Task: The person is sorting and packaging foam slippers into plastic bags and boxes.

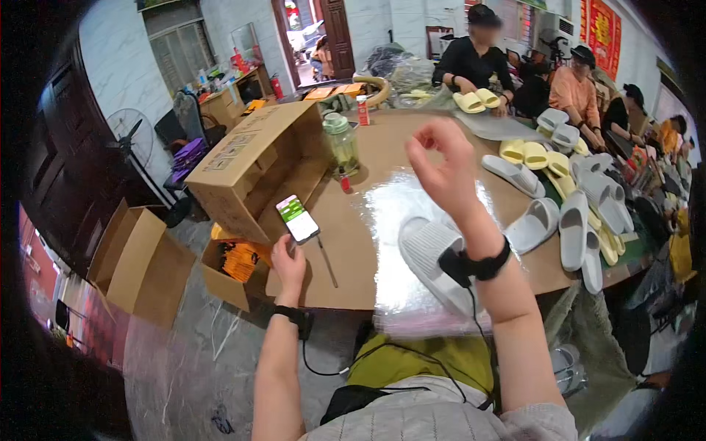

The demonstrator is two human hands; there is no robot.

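Observation:
My left hand (288, 263) is at the table's near left edge, just below a lit smartphone (296, 218). Its fingers are slightly apart, and nothing shows in them. My right hand (443, 167) is raised over the table with thumb and fingers curled together in a ring; I see nothing in it. Beneath my right forearm, a light grey ribbed slide slipper (426, 246) lies on a stack of shiny clear plastic bags (390, 220). Another grey slipper (531, 226) lies to its right. A thin dark pen-like stick (328, 263) rests below the phone.
An open cardboard box (246, 151) lies on its side at left, near a green-lidded bottle (340, 147) and a small red bottle (344, 181). A lower box (237, 264) holds orange packets. Grey and yellow slippers (535, 154) pile up at right. Across the table, a person handles yellow slippers (476, 101).

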